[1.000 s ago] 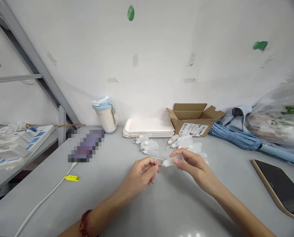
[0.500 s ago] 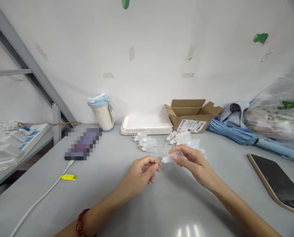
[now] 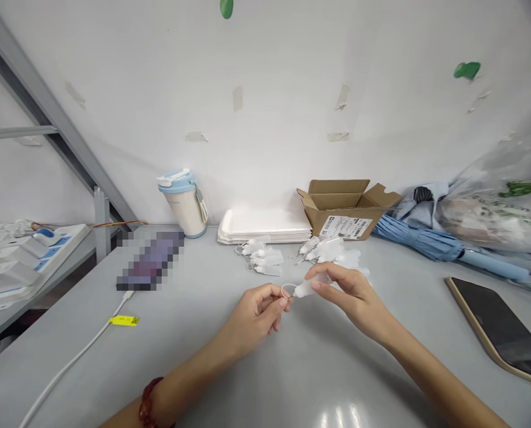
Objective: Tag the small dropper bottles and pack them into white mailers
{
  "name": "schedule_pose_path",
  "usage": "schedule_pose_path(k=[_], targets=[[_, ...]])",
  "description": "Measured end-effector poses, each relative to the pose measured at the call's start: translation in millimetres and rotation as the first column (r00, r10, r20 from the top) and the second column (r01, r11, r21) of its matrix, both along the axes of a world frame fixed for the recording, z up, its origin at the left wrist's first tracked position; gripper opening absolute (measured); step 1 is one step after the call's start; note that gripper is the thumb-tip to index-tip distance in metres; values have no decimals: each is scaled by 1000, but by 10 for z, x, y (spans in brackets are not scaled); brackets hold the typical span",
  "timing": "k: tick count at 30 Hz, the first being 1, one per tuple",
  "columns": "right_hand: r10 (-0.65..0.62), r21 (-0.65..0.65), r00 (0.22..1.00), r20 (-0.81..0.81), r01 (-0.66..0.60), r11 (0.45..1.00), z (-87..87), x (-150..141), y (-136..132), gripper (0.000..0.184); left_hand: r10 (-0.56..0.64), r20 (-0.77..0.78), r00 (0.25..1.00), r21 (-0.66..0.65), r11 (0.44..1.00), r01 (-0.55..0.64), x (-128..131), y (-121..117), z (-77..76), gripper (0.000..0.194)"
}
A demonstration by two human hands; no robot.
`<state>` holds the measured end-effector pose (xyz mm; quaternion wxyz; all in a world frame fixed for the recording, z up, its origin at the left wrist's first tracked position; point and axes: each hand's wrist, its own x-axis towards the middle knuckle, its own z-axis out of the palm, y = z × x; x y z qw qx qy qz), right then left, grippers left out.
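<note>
My right hand (image 3: 348,294) is closed around a small translucent squeeze bottle (image 3: 307,288), thumb and fingers on its sides, with its nozzle pointing left. A thin white loop, the cap tether (image 3: 287,285), curves from the bottle's neck to my left hand (image 3: 258,312). There my left thumb and forefinger pinch together at the tether's end and by the nozzle tip; my fingers hide the part between them. Behind my hands, similar small bottles lie in a left group (image 3: 265,257) and a right group (image 3: 325,248), several in each.
A stack of white padded envelopes (image 3: 265,226) and an opened cardboard box (image 3: 345,224) stand by the wall. To the left are a cup (image 3: 185,205) and a pixelated device (image 3: 151,261) on a cable. A folded umbrella (image 3: 419,238) and a phone (image 3: 499,327) lie right.
Both hands hold nearly the same pose around the bottle. The bottle's nozzle and tether have shifted very slightly to the right and down.
</note>
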<state>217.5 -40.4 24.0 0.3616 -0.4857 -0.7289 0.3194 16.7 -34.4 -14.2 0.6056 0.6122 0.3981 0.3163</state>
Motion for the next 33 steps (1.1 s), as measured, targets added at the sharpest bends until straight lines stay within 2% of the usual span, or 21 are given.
schedule_pose_path(k=[9,16,22,29,33], targets=[[79,-19,985,155,-77,997,-45,-27,-12,17,-61,-7,998,-70,996,60,14,2,-100,20],[120,-62,983,138,-112,992,-107,-48,13,18,-74,37,997,-129,989,79,19,8,-136,22],[46,-78,998,43,-43,996,-142,-84,4,22,-5,48,999,-146,989,12,-3,35,-51,24],[-62,-14,998,-32,62,998,-106,-91,-25,22,64,57,996,-151,987,-55,-2,43,44,27],[-56,-21,998,-23,56,998,-90,-89,-23,22,82,18,997,-150,986,-78,1,27,46,27]])
